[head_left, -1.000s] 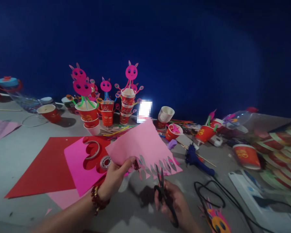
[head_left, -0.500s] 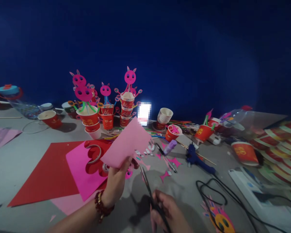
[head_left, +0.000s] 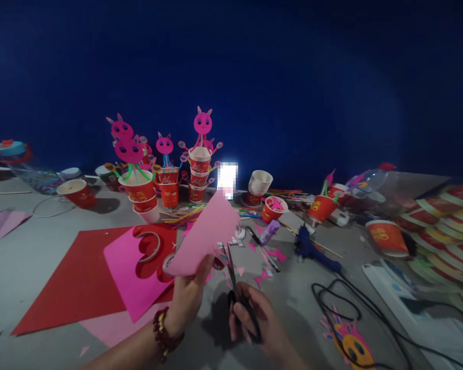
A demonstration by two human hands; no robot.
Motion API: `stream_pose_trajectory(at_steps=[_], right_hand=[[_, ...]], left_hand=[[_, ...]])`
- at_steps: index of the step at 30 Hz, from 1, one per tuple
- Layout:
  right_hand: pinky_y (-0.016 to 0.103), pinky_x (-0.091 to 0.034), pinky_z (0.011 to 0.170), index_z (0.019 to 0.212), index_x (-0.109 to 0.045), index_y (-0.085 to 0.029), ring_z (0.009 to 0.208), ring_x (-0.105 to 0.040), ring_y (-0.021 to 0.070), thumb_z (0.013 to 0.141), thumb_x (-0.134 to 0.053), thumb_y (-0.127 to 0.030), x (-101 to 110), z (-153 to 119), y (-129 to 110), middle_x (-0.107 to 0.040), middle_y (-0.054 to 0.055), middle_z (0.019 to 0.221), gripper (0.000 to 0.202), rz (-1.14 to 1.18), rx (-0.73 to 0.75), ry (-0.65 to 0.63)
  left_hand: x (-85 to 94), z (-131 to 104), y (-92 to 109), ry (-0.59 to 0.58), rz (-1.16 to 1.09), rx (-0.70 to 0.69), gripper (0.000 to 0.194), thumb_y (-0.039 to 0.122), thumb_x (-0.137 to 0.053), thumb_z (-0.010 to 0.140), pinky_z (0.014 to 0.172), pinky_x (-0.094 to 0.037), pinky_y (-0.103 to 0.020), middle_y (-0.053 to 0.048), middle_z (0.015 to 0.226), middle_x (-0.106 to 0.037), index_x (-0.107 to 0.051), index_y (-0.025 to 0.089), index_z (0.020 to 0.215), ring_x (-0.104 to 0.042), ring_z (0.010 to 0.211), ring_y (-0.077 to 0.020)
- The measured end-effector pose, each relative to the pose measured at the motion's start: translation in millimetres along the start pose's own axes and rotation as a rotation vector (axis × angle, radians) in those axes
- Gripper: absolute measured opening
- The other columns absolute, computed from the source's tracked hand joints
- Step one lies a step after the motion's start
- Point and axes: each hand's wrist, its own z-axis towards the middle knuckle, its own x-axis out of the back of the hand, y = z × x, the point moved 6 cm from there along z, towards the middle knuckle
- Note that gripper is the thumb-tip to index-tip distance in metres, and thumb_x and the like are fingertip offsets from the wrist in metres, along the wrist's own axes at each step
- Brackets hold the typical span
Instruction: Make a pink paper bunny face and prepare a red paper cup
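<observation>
Between the fingers and thumb of my left hand (head_left: 193, 295) is a sheet of light pink paper (head_left: 208, 231), held up above the table with a ragged, cut right edge. My right hand (head_left: 254, 313) grips black-handled scissors (head_left: 231, 270). Their blades are slightly parted and point up at the paper's lower right edge; whether they touch it I cannot tell. Beneath lie a bright pink sheet (head_left: 127, 282) with curved cutouts and a red sheet (head_left: 65, 288). Small pink scraps (head_left: 261, 278) are scattered to the right of the paper.
Red paper cups with pink paper figures (head_left: 139, 192) stand at the back. A purple glue stick (head_left: 270, 232), a pen (head_left: 272, 262) and a blue glue gun (head_left: 312, 252) with a black cord lie right of centre. Stacked cups (head_left: 260, 182) stand behind them.
The scissors have come up closer to the paper and their blades have parted. My left hand has tilted the pink paper more upright.
</observation>
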Motion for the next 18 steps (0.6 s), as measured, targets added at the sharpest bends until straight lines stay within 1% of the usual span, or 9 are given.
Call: stream_pose_trajectory(at_steps=[4,7,10,13,16,18], right_hand=[[0.018,-0.028,0.039,0.078,-0.049,-0.020,0.041,-0.052,0.0078,0.067,-0.073,-0.075,-0.1,-0.5,-2.2,-0.051,-0.007,0.055,0.062,0.018,-0.016,0.011],[0.018,-0.029,0.041,0.076,-0.048,-0.020,0.040,-0.049,0.0065,0.067,-0.074,-0.075,-0.3,-0.7,-4.6,-0.050,-0.008,0.054,0.062,0.020,-0.013,0.021],[0.019,-0.033,0.042,0.074,-0.046,-0.020,0.040,-0.047,0.0059,0.067,-0.075,-0.074,-0.3,-0.4,-4.2,-0.050,-0.009,0.055,0.061,0.030,-0.007,0.022],[0.018,-0.033,0.042,0.075,-0.046,-0.021,0.039,-0.047,0.0063,0.068,-0.075,-0.072,0.6,0.2,-1.4,-0.049,-0.009,0.054,0.060,0.045,0.003,0.028],[0.019,-0.033,0.041,0.076,-0.046,-0.021,0.037,-0.046,0.0064,0.068,-0.076,-0.071,0.7,0.7,0.7,-0.047,-0.010,0.053,0.059,0.062,0.011,0.024],[0.019,-0.034,0.040,0.076,-0.047,-0.021,0.037,-0.046,0.0064,0.066,-0.078,-0.071,0.8,0.9,1.4,-0.048,-0.010,0.054,0.060,0.070,0.003,0.028]], left_hand=[[1.0,-0.1,-3.8,0.035,-0.045,0.025,0.034,0.049,-0.071,0.082,0.090,-0.055,-0.035,-0.009,0.099,-0.077,-0.073,0.018,0.096,-0.071,0.094,-0.0258],[0.3,-0.3,-2.8,0.026,-0.040,0.018,0.033,0.048,-0.072,0.082,0.091,-0.055,-0.034,-0.008,0.099,-0.077,-0.073,0.018,0.096,-0.071,0.094,-0.0252],[-1.1,-0.7,1.6,-0.004,-0.041,0.001,0.032,0.048,-0.072,0.081,0.086,-0.056,-0.033,-0.008,0.092,-0.077,-0.073,0.018,0.090,-0.071,0.087,-0.0239],[-1.1,-0.9,4.3,-0.005,-0.032,0.004,0.029,0.047,-0.072,0.080,0.083,-0.057,-0.033,-0.007,0.083,-0.076,-0.073,0.019,0.086,-0.070,0.082,-0.0232],[-1.5,-1.1,4.4,-0.008,-0.044,0.015,0.027,0.045,-0.072,0.081,0.086,-0.056,-0.034,-0.007,0.087,-0.075,-0.073,0.019,0.088,-0.070,0.086,-0.0235],[-1.7,-1.5,3.9,-0.012,-0.055,0.017,0.026,0.044,-0.073,0.079,0.089,-0.055,-0.034,-0.007,0.090,-0.075,-0.073,0.019,0.089,-0.070,0.089,-0.0243]])
